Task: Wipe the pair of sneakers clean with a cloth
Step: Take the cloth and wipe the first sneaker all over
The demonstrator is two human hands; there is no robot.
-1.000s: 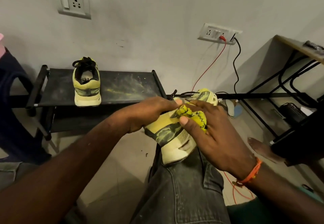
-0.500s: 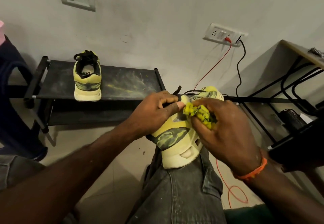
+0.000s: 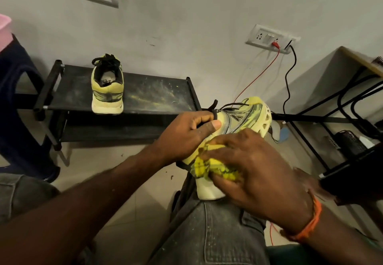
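I have one sneaker (image 3: 238, 119) propped heel-down on my knee (image 3: 217, 223), toe pointing away toward the wall. My left hand (image 3: 186, 134) grips it at the collar, thumb pressed on the side and fingers curled in by the laces, so it cannot roll. My right hand (image 3: 252, 171) is closed round the bunched yellow cloth (image 3: 211, 167) and presses it against the rear side of the upper, just above the pale heel sole.

I judge the job less than halfway done. This shoe is mid-wipe: the cloth sits near the heel, and the toe and the cut-out sole edge at the far end look bare of it (whether they are already clean I cannot tell from here). The other sneaker (image 3: 107, 86) stands upright on the black shoe rack (image 3: 155, 94) against the wall, heel toward me, well apart from my hands; its sole edge looks dull, so I take it as waiting its turn, though that is a guess. The rack top around it is streaked with yellowish dust. Left to do, as I see it: finish this one, then the second.
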